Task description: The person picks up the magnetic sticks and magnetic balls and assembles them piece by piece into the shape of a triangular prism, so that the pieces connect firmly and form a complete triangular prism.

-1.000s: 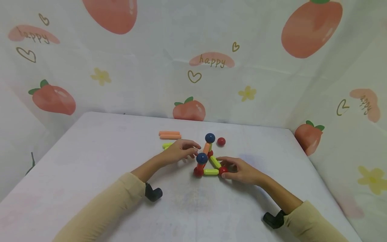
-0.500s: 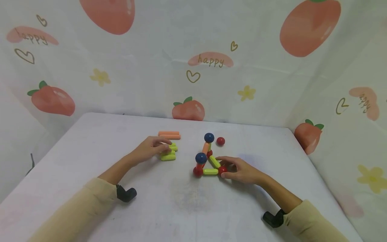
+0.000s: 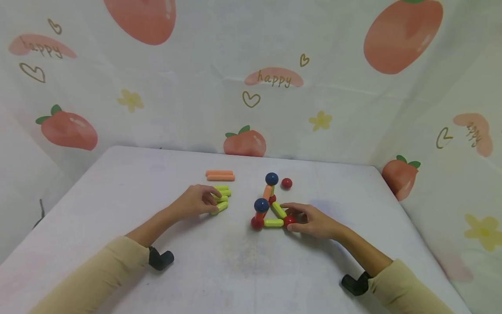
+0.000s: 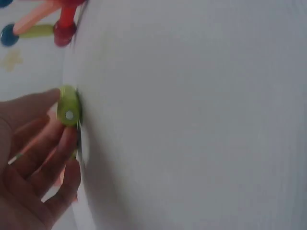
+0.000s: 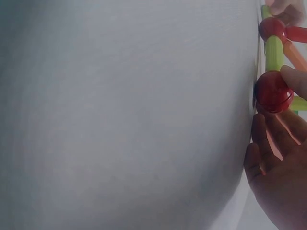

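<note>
Green rod point(image 3: 222, 206) in grip of left hand point(image 3: 194, 202) — red ball point(image 5: 272, 93) in right hand's point(image 3: 313, 221)

Left of centre in the frame, the left hand point(image 3: 196, 201) pinches the end of a yellow-green rod point(image 3: 222, 206) — the lowest of 4, lying slanted while the 3 other rods point(image 3: 225, 192) lie level above it. Higher still, 2 orange rods point(image 3: 221, 178) lie side by side. Right of centre, the right hand point(image 3: 315, 221) holds a red ball point(image 3: 289, 221) at the lower right corner of a structure point(image 3: 273, 223) topped by 2 blue balls point(image 3: 261, 205). At its upper right — apart from it — sits 1 loose ball point(image 3: 286, 183).
</note>
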A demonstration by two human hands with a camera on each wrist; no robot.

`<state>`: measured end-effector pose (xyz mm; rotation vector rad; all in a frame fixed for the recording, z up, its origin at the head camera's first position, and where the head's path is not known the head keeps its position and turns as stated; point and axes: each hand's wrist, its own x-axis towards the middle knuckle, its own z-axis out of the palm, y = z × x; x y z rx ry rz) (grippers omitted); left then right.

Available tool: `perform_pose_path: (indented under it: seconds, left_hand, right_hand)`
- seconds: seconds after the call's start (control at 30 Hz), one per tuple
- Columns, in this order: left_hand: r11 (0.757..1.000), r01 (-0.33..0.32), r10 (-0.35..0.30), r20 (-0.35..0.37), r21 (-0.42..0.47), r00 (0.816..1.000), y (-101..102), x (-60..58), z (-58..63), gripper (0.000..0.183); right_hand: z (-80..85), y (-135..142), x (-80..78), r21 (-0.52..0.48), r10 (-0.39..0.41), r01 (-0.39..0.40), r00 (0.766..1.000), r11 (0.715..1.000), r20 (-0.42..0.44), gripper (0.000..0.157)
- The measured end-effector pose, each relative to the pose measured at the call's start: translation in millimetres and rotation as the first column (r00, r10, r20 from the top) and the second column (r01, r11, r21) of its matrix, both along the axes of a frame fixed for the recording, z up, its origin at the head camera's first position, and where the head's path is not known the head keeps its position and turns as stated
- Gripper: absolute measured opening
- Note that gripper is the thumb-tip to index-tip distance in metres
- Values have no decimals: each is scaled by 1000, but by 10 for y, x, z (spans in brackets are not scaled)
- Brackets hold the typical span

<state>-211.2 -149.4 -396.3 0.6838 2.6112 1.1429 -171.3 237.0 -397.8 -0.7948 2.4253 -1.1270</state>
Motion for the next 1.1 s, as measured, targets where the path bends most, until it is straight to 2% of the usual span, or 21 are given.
perform_pose_path:
  seconds: [0.13,0.2,0.3,0.37,0.43,0.53,0.6,0.7,0.8,0.97,1.1]
  left_hand:
    - [998,-31,30,-37,-49,999,133,36,0,32]
    - [998,-51,50,-11,-44,999,193,41,18,32]
    - [995,-91,86,92,48,992,278,30,63,38]
    - [978,-130,98,192,161,976,346,14,109,45]
    - [947,-182,103,286,265,953,430,0,177,49]
    - [899,-250,97,392,360,915,571,-1,307,49]
    - [882,-268,86,427,389,900,668,6,385,46]
    - [867,-256,43,449,426,893,806,12,450,42]
    - [865,-230,2,454,447,891,915,14,466,39]
    - [874,-173,-60,454,454,889,1006,29,455,36]
    - [882,-157,-73,456,445,887,1053,20,444,36]
  right_hand:
    - [0,-5,4,1,-1,1,1000,1000,1,60]
    - [-2,-7,4,3,-3,3,1000,1000,3,60]
    - [-5,-7,5,6,-5,5,1000,1000,3,60]
    - [-5,-9,5,6,-5,5,1000,1000,1,60]
    - [-5,-10,6,7,-5,5,1000,1000,0,60]
    - [-4,-13,3,7,-4,4,1000,1000,3,60]
    - [-4,-13,-1,7,-3,3,1000,1000,5,60]
    - [-9,-6,-7,4,-1,1,1000,1000,8,60]
    - [-16,0,-7,0,2,-2,1000,1000,5,60]
    - [-16,-7,1,-1,-1,1,1000,1000,-1,61]
    - [-17,-7,1,5,-8,8,1000,1000,2,62]
